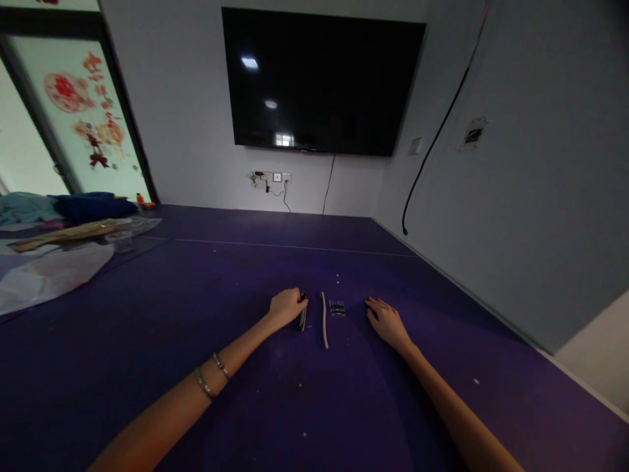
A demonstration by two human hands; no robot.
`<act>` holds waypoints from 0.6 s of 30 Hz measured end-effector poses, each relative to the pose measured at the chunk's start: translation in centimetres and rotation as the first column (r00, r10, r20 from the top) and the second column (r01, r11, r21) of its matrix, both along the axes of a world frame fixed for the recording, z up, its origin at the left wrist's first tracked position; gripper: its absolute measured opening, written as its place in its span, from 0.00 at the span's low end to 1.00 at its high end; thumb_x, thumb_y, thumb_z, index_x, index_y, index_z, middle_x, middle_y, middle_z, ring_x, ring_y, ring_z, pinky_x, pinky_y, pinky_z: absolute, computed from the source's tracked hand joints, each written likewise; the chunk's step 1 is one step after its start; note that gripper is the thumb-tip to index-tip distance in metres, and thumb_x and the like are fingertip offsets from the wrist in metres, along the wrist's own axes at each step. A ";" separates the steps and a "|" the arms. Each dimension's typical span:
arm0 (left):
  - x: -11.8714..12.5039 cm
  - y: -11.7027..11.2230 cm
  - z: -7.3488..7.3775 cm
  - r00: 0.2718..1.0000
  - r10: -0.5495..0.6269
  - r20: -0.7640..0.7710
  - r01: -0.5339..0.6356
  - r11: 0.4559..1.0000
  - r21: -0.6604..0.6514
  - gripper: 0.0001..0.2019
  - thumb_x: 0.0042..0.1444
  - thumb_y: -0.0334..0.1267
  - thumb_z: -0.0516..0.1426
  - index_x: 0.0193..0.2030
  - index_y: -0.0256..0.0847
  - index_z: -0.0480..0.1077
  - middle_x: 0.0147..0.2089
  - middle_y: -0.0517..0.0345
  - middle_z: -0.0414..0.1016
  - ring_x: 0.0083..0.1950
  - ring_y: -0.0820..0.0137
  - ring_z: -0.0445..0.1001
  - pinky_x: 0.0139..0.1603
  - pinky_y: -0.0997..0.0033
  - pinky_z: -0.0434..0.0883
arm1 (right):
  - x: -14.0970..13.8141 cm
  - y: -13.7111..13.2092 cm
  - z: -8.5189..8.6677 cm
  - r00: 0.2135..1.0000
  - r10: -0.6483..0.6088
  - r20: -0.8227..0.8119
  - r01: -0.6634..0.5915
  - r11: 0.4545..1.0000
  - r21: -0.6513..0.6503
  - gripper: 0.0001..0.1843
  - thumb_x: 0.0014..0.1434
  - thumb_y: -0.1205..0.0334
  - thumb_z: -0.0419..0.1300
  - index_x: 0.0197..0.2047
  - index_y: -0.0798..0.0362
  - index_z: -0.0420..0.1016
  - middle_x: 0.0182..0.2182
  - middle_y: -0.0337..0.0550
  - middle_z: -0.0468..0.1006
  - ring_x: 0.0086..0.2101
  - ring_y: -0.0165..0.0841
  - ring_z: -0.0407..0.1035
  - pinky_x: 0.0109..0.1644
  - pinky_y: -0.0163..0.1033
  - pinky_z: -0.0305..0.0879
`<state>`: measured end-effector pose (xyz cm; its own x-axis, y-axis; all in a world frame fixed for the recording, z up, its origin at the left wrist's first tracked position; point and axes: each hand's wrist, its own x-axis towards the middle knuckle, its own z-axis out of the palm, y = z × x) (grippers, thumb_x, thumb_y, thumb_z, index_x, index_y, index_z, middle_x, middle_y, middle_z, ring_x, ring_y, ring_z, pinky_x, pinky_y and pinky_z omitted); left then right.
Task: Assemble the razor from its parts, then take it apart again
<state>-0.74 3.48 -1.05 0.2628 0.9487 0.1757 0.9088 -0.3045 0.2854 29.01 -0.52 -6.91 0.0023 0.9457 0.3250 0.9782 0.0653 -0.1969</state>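
Observation:
On the purple surface [275, 406], my left hand [285, 308] is closed around the upper end of a narrow dark object with a pale edge [303, 320]. Its kind is too small to make out, and the fingers hide part of it. Just right of it lies a thin, slightly bent beige strip [324, 321], apart from both hands. Beside the strip is a small clear packet with dark pieces in it [337, 308]. My right hand [388, 322] rests palm down to the right of the packet, fingers stretched out, holding nothing.
At the far left lie white plastic sheeting [59, 272], a long yellowish flat piece [73, 235] and dark blue cloth [95, 205]. A black cable [432, 144] hangs down the right wall. A television [322, 82] is mounted on the wall ahead, above sockets [278, 177].

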 end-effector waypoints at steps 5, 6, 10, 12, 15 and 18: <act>1.7 0.2 0.0 0.998 0.017 -0.067 -0.024 0.995 -0.100 0.18 0.54 0.51 0.51 0.39 0.37 0.71 0.41 0.42 0.75 0.44 0.55 0.74 0.40 0.62 0.67 | 0.1 0.0 0.0 1.000 0.005 -0.016 -0.005 1.000 0.000 0.22 0.60 0.60 0.46 0.54 0.53 0.69 0.56 0.45 0.68 0.57 0.40 0.58 0.59 0.48 0.53; 1.9 0.3 -0.2 0.998 0.027 -0.061 -0.033 0.994 -0.105 0.19 0.54 0.51 0.51 0.40 0.36 0.71 0.41 0.40 0.75 0.45 0.54 0.74 0.41 0.61 0.67 | 0.1 0.1 0.0 1.000 0.004 -0.018 -0.004 1.000 0.001 0.22 0.60 0.60 0.46 0.54 0.53 0.69 0.56 0.45 0.68 0.57 0.40 0.58 0.59 0.48 0.53; 2.1 0.6 -0.7 0.998 0.063 0.003 -0.062 0.990 -0.125 0.17 0.54 0.47 0.52 0.41 0.35 0.71 0.42 0.38 0.75 0.46 0.51 0.73 0.43 0.58 0.67 | 0.2 0.2 -0.2 1.000 0.004 -0.023 -0.004 1.000 0.006 0.22 0.59 0.60 0.46 0.54 0.53 0.69 0.56 0.46 0.67 0.57 0.41 0.58 0.58 0.49 0.53; 2.1 0.7 -0.9 0.997 0.071 0.035 -0.066 0.988 -0.138 0.15 0.53 0.44 0.53 0.40 0.35 0.71 0.42 0.38 0.75 0.46 0.52 0.73 0.43 0.59 0.67 | 0.2 0.2 -0.2 1.000 0.007 -0.024 -0.006 1.000 0.010 0.22 0.59 0.60 0.46 0.54 0.52 0.70 0.56 0.46 0.68 0.57 0.40 0.58 0.58 0.49 0.53; 2.1 0.9 -1.0 0.991 0.084 0.100 -0.068 0.985 -0.159 0.12 0.52 0.41 0.54 0.36 0.36 0.72 0.41 0.40 0.75 0.47 0.54 0.73 0.44 0.61 0.66 | 0.2 0.1 -0.2 1.000 0.007 -0.021 -0.007 1.000 0.017 0.22 0.59 0.61 0.46 0.54 0.53 0.70 0.56 0.46 0.68 0.57 0.40 0.58 0.58 0.48 0.53; 1.9 1.3 -1.0 0.973 0.099 0.208 -0.056 0.978 -0.202 0.08 0.51 0.40 0.56 0.30 0.37 0.71 0.36 0.44 0.75 0.46 0.57 0.73 0.42 0.65 0.66 | 0.2 0.2 -0.2 1.000 0.005 -0.019 -0.005 1.000 0.012 0.22 0.59 0.61 0.46 0.54 0.53 0.70 0.55 0.46 0.68 0.56 0.40 0.59 0.58 0.48 0.54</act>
